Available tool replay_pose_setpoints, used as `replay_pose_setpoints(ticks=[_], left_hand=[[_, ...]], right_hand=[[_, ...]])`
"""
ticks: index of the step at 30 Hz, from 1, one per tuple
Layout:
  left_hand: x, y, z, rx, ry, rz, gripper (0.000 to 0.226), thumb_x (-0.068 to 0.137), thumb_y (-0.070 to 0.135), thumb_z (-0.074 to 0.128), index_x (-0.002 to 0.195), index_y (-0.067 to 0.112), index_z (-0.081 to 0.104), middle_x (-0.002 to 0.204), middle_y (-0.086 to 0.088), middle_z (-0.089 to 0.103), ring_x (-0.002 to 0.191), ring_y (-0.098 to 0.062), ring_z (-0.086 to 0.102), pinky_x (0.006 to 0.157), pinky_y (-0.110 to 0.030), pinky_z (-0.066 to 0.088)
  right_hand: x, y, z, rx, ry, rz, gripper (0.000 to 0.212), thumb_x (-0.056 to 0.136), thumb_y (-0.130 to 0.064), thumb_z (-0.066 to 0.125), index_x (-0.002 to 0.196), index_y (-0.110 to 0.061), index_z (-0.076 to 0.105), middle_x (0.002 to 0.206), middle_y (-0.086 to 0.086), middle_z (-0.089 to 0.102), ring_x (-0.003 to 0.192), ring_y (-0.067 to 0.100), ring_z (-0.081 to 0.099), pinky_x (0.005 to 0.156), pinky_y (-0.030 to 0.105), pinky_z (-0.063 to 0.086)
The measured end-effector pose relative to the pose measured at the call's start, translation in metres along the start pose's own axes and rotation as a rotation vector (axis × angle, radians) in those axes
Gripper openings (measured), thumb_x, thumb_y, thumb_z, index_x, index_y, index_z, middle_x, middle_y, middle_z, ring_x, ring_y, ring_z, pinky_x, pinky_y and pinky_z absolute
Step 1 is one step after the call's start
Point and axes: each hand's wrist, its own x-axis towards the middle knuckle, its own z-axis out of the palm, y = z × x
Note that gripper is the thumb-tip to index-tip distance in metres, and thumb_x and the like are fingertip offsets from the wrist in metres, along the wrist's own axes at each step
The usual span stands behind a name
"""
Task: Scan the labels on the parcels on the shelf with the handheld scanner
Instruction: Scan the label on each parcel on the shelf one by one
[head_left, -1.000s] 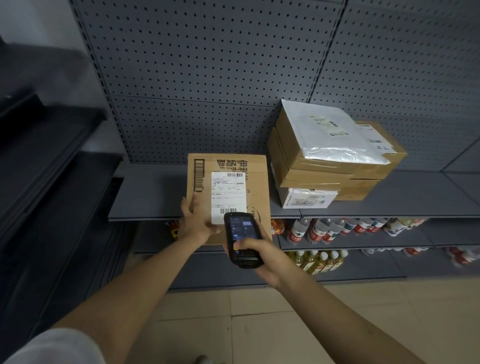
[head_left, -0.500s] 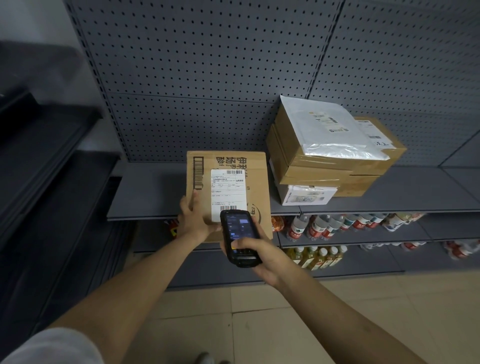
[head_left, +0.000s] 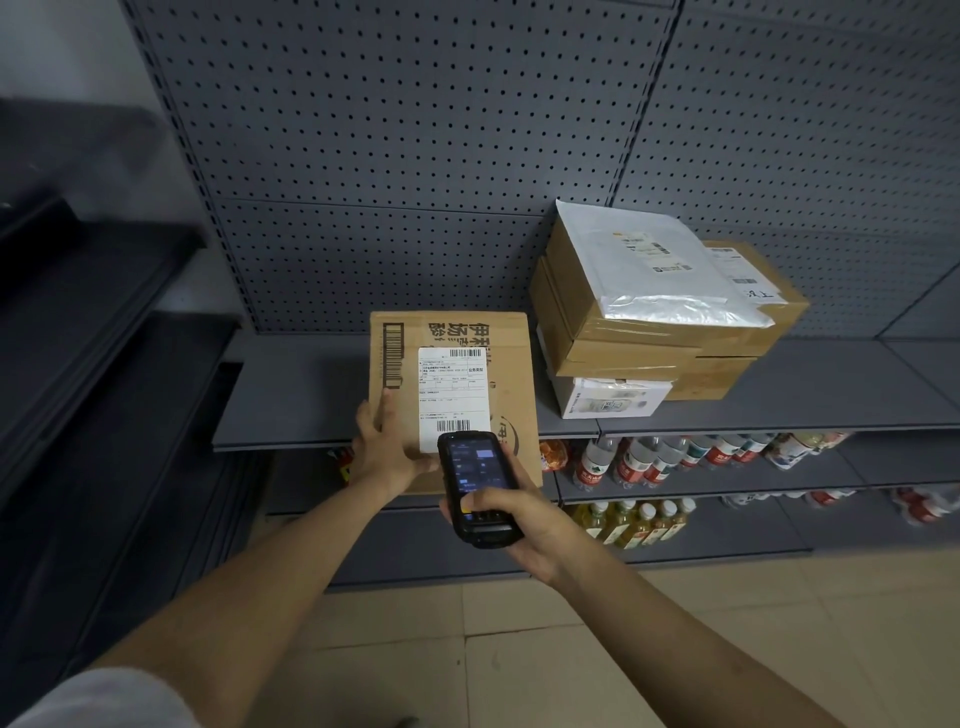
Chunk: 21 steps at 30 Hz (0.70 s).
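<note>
A brown cardboard parcel is tilted up at the front edge of the grey shelf, its white shipping label facing me. My left hand grips the parcel's lower left corner. My right hand holds the black handheld scanner, screen lit, its top end just below the label's lower barcode. To the right, a stack of brown boxes rests on the shelf with a white mailer bag on top and a white box underneath.
A grey pegboard wall backs the shelf. Lower shelves hold rows of drink bottles and yellow bottles. A dark shelving unit stands to the left. Beige floor tiles lie below.
The scanner has crept slightly up and left toward the label's lower barcode. My left hand keeps the parcel tilted in the same place.
</note>
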Motion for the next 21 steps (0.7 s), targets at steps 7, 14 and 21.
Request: replay_pose_setpoints(ticks=[7,14,21], left_hand=[[0.01,0.007,-0.008,-0.065,-0.021,-0.018,0.128,0.059,0.035,0.084,0.145,0.042,-0.009,0.154,-0.001,-0.007,0.14,-0.037,0.019,0.111,-0.054,0.03],[0.023,0.014,-0.019,-0.162,-0.058,-0.026,0.121,0.066,0.03,0.084,0.15,0.035,-0.003,0.153,-0.012,0.005,0.138,-0.034,0.026,0.114,-0.048,0.027],[0.053,0.01,-0.025,-0.228,-0.1,0.026,0.118,0.065,0.051,0.079,0.151,0.031,0.0,0.154,-0.006,0.005,0.141,-0.029,0.022,0.116,-0.047,0.026]], right_hand=[[0.01,-0.002,-0.017,-0.124,0.154,-0.086,0.076,0.064,0.015,0.068,0.131,-0.011,0.044,0.105,0.019,0.068,0.085,0.032,0.07,0.07,0.037,0.058],[0.025,-0.029,-0.046,-0.235,0.256,-0.161,0.087,0.052,0.009,0.071,0.128,-0.027,0.049,0.117,0.014,0.067,0.108,0.034,0.063,0.087,0.053,0.054],[0.056,-0.044,-0.061,-0.34,0.335,-0.172,0.086,0.062,0.015,0.072,0.13,-0.03,0.045,0.114,0.01,0.068,0.106,0.032,0.063,0.091,0.061,0.051]])
